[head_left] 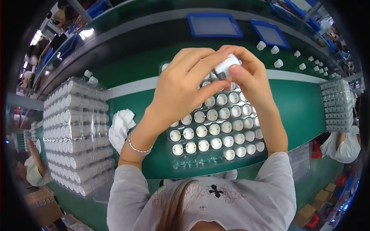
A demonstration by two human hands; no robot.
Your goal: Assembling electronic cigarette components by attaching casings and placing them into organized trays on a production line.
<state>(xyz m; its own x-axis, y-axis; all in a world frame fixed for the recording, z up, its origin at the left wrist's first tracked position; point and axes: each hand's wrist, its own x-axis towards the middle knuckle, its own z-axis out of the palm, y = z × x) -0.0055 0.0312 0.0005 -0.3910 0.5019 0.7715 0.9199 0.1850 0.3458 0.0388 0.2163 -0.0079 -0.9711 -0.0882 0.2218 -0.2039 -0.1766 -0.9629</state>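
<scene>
Both hands meet above the far part of the clear plastic tray (192,163). Between them is a small white block-like piece (230,64) with rounded edges and a greyish end; its exact kind I cannot make out. My left hand (181,82) has thumb and fingers closed on its left side. The fingers of my right hand (250,73) wrap its right side, thumb pressed on the front. Rows of round white pieces (213,127) sit in the tray's pockets, and several pockets along its near left edge hold none. My hands hide the tray's far rows.
Stacked clear trays of white pieces (77,134) stand at left beside a crumpled white cloth (121,127). Another stack (338,106) is at far right. Beyond the belt lie blue-rimmed trays (214,25) and loose white pieces (278,63). Other people sit at both sides.
</scene>
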